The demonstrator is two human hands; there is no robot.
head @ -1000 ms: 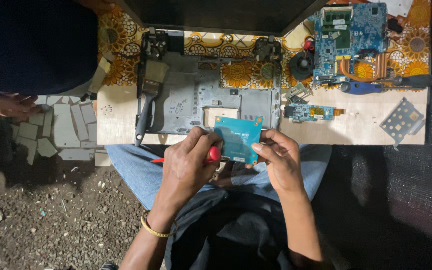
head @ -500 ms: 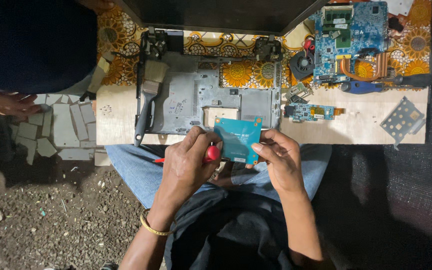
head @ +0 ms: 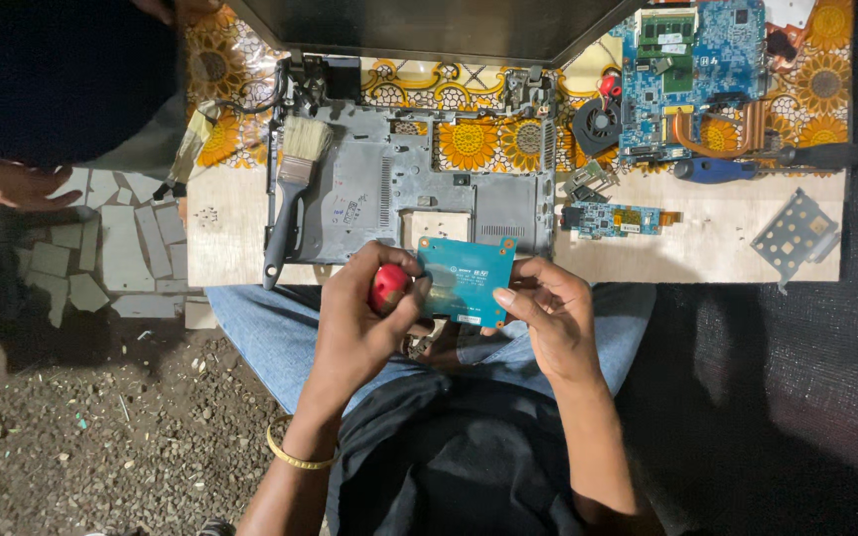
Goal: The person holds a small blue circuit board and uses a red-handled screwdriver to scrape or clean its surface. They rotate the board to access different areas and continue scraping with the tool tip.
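The person sits at the bench (head: 707,238) with a small teal circuit board (head: 466,281) held up over the lap, just off the bench's near edge. The right hand (head: 548,313) pinches the board's right edge between thumb and fingertips, a narrow grip that steadies it and keeps its face turned up toward the eyes. The left hand (head: 364,318) is closed around a red-handled tool (head: 388,285), probably a screwdriver, its working end hidden behind the board's left edge.

On the bench lies a stripped grey laptop base (head: 399,194) with a paintbrush (head: 293,189) resting across it, likely for dusting. A blue motherboard (head: 692,74) and a black fan (head: 603,124) sit apart to the right.

Against the picture 1 second back, little differs: the board sits much the same, and the red handle shows more clearly.
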